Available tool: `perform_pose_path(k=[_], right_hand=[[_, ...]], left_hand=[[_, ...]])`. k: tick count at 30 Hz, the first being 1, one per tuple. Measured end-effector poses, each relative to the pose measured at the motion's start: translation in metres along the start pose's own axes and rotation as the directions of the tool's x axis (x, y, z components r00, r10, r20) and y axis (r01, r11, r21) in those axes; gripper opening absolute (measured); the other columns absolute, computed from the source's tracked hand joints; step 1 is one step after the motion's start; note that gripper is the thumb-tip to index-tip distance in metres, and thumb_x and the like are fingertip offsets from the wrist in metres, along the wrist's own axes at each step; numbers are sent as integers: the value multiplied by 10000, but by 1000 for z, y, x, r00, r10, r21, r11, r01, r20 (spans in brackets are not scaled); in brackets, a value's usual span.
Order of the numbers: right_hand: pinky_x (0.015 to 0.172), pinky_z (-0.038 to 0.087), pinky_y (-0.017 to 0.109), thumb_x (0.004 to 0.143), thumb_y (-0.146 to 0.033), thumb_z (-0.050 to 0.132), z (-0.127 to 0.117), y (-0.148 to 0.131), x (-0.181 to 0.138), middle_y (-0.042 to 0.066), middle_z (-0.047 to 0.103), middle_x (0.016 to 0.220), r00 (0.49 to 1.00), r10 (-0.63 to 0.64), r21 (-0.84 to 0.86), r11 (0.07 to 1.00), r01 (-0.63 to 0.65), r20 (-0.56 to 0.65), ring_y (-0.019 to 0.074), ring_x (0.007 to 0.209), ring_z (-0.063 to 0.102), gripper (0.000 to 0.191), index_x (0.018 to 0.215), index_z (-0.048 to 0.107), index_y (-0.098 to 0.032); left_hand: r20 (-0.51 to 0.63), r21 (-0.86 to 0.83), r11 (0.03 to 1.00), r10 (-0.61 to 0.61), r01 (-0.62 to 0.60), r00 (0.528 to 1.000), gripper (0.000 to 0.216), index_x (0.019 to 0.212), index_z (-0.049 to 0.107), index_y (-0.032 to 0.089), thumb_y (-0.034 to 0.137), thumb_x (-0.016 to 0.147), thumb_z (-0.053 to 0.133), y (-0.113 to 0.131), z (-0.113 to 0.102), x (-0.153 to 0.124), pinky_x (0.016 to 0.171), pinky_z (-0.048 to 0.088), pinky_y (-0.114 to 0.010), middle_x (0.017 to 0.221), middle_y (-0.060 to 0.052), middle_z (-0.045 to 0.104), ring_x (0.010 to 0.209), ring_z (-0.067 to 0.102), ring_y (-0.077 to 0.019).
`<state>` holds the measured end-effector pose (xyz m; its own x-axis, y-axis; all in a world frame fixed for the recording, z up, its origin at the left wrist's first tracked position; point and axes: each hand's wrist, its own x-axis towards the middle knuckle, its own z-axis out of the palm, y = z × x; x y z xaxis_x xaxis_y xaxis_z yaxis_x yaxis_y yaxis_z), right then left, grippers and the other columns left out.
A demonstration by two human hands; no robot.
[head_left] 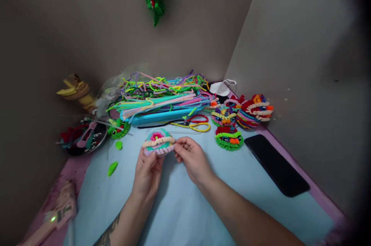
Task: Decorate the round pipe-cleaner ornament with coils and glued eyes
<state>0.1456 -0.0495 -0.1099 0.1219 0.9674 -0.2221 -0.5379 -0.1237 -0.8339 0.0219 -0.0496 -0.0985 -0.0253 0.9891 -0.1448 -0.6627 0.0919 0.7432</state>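
A round pipe-cleaner ornament (158, 142) in pastel turquoise, lilac and cream, with a pink and green centre, is held above the blue table cover. Its lower left side rests in my left hand (148, 168), with the thumb on the front edge. Fingers of my right hand (189, 155) pinch the ornament's right end, by the tip of the cream band. What exactly lies between those right fingertips is too small to make out. Just beyond the ornament lie scissors (197, 123) with red and yellow handles.
A blue tray (162, 116) heaped with pipe cleaners (165, 101) stands at the back. Finished bird-like pieces (229, 139) and a black phone (276, 165) lie right. Left are green bits (113, 168), a dish (100, 135) and a pink glue gun (62, 209). Walls (185, 37) enclose the table.
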Motion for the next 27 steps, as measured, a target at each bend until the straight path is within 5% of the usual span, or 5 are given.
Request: perform_pose_path(k=[13,27], right_hand=[[458,346,180,498,-287,862,2,-14,-3,-47,575,562,991,129,264,955,-134,37,66,502,491,341,696,611,-165],[462,325,193,477,-289,867,3,-15,-3,-41,593,571,994,113,299,948,-105,-11,69,502,480,338,684,628,-169]], left_hand=[[111,-85,992,-85,95,990,351,1023,699,212,211,682,782,-1,-4,0,864,555,-217,1018,-34,736,1000,674,-181],[170,-42,994,-89,97,981,318,983,715,195,214,673,782,-2,-6,-2,880,549,-232,1014,-51,745,980,686,-190]])
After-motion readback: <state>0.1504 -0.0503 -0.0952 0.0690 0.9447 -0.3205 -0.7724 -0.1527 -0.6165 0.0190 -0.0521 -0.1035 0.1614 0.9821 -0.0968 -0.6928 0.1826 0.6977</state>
